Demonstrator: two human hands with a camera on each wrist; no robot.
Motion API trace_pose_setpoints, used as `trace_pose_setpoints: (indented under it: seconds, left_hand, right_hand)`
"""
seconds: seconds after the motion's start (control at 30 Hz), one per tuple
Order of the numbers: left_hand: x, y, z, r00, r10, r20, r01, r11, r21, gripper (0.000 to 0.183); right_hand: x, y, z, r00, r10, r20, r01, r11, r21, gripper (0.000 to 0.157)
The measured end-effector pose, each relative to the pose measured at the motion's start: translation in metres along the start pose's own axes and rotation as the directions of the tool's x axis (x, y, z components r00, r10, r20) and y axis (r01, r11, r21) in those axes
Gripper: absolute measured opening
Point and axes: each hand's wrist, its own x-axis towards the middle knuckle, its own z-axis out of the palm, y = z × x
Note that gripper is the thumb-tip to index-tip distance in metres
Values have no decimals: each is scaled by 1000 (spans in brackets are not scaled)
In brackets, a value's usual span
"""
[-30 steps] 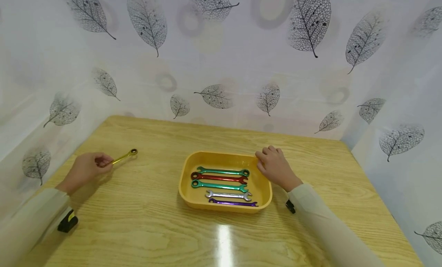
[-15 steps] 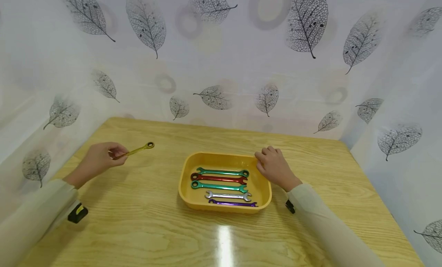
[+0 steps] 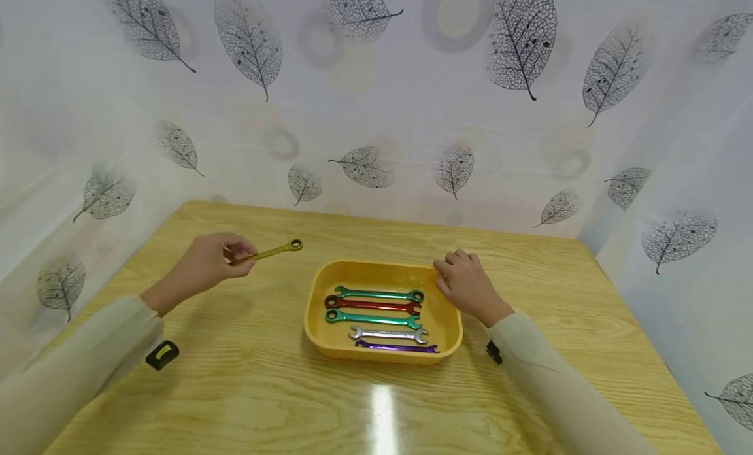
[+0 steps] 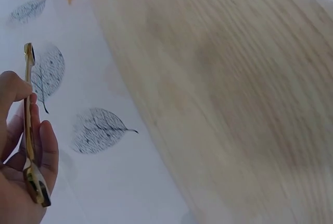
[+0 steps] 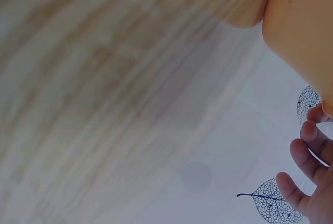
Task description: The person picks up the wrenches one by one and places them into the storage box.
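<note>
My left hand (image 3: 214,259), up over the left part of the table, pinches a gold-yellow ratchet spanner (image 3: 273,252) between thumb and fingers. The ring end points right towards the tray; the left wrist view shows the spanner's (image 4: 28,125) other end lying across the palm. My right hand (image 3: 470,288) holds the far right corner of a yellow plastic tray (image 3: 382,357). Its thumb is inside and the fingers are over the rim; the other fingers (image 5: 307,156) curl loosely off the tray. Inside lie a green spanner (image 3: 379,293), red spanner (image 3: 373,304), teal spanner (image 3: 376,319), silver spanner (image 3: 388,335) and purple spanner (image 3: 397,346).
The wood-grain table (image 3: 265,403) extends around the tray on all sides. A leaf-printed white curtain (image 3: 235,148) surrounds the table's back and sides. Light glares off the table in front of the tray.
My left hand has carried the gold spanner rightward and slightly away from me, closer to the tray. My right hand and the tray have stayed in place.
</note>
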Motion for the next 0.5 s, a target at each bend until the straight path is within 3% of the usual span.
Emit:
trace_pose_setpoints:
  seconds: [0.3,0.5]
  left_hand:
    - [21,38,16,997,52,56,-48,996,-71,10]
    - [31,63,31,986,126,106,-113,986,-125,11]
  right_hand:
    - [-2,2,2,1000,-4,-10,4,1000,-26,8]
    - [0,1,1,1000,10,-3,-10,998,-68,10]
